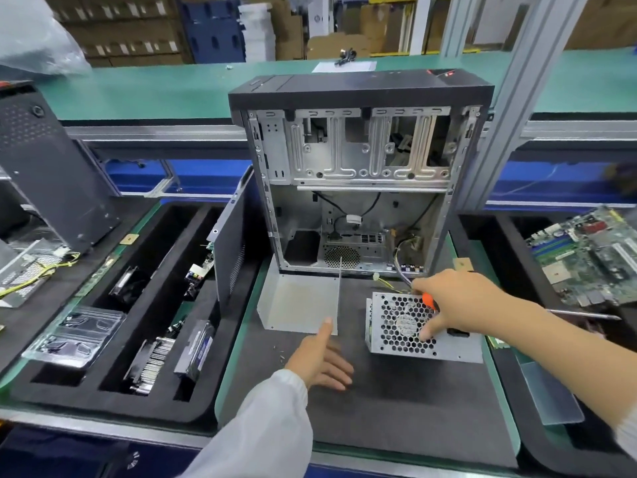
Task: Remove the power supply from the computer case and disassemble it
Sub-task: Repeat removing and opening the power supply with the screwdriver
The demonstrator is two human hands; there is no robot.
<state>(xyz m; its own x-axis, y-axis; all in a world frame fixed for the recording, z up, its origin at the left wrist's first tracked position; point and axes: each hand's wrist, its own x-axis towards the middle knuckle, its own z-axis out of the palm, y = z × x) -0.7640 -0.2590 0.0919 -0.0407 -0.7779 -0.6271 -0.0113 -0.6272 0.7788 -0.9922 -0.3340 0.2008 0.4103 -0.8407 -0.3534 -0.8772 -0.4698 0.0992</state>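
The open computer case [358, 188] stands upright on the dark mat, its inside mostly bare apart from a few cables. In front of it at the right lies the power supply [406, 332], a grey metal box with its honeycomb fan grille facing up and its wires trailing back toward the case. My right hand [458, 305] rests on the grille and grips an orange-handled screwdriver [429, 301], whose shaft sticks out to the right. A bent grey metal cover [296, 305] lies left of the power supply. My left hand [320, 357] hovers above the mat beside the cover, fingers straight, holding nothing.
A black side panel [234, 243] leans against the case's left side. A black foam tray [113, 339] at the left holds a heatsink, a drive and a fan. A green motherboard [593, 257] lies at the right. Another case [51, 167] stands at the far left.
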